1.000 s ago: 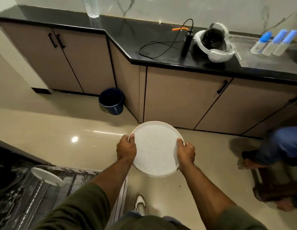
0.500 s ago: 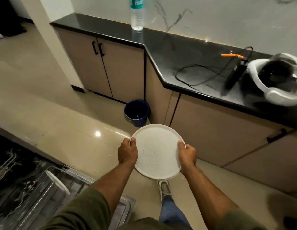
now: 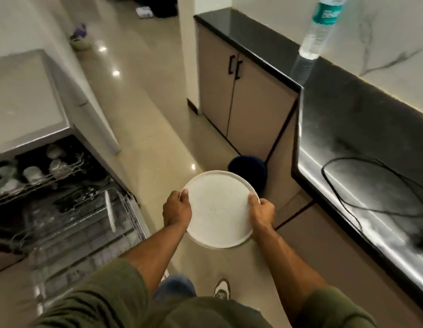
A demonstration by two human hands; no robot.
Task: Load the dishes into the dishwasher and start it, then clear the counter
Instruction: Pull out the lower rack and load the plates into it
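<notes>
The left hand [image 3: 177, 210] and right hand [image 3: 261, 213] are gripping the plate [image 3: 218, 209] by its rim, so it is risking a slip near the dishwasher rack [image 3: 82, 223].

The fingers of the left hand [image 3: 176, 210] and the right hand [image 3: 262, 212] lay hidden beneath the plate [image 3: 218, 209], with only the thumbs showing on its rim. The water bottle [image 3: 322, 24] was cut off by the top edge. The dishwasher [image 3: 63, 204] racks were blurred, their contents hard to tell. The plate partly covered the blue bucket [image 3: 249, 168].
</notes>
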